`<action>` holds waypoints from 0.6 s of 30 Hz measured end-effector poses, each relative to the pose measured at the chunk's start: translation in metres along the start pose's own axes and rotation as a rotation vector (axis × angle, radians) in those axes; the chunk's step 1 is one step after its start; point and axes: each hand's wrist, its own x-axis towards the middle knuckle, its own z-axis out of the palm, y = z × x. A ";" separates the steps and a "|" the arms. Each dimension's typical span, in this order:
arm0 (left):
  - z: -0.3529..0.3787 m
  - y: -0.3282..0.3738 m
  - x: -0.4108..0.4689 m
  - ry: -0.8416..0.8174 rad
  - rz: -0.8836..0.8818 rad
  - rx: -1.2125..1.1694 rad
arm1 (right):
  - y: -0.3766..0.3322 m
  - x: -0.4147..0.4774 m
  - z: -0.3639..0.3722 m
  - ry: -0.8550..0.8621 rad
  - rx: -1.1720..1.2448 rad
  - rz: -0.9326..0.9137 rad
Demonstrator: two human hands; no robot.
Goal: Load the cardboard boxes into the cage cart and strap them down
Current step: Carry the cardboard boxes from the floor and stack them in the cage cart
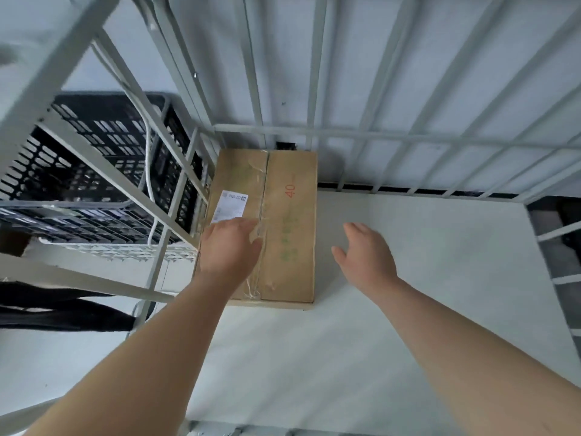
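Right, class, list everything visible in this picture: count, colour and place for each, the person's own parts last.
cardboard box: one, brown, on the cart floor in the far left corner.
label: one, white, on the box top near its left edge.
cage cart: one, pale grey bars and floor, surrounding the box.
crates: black, count unclear, outside the left bars.
left hand: one, open, on or just above the box top.
right hand: one, open, above the bare floor right of the box.

One head-worn wide-angle camera looks steeply down, close above the cage cart [424, 262] floor
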 end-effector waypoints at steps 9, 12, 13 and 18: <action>-0.153 0.151 -0.061 0.210 0.364 0.030 | 0.020 -0.100 -0.224 0.307 -0.136 0.003; -0.188 0.210 -0.099 0.241 0.471 0.016 | 0.041 -0.155 -0.286 0.397 -0.147 0.047; -0.197 0.230 -0.114 0.245 0.508 0.003 | 0.048 -0.175 -0.303 0.426 -0.146 0.064; -0.222 0.329 -0.192 0.244 0.698 -0.056 | 0.097 -0.281 -0.374 0.460 -0.167 0.217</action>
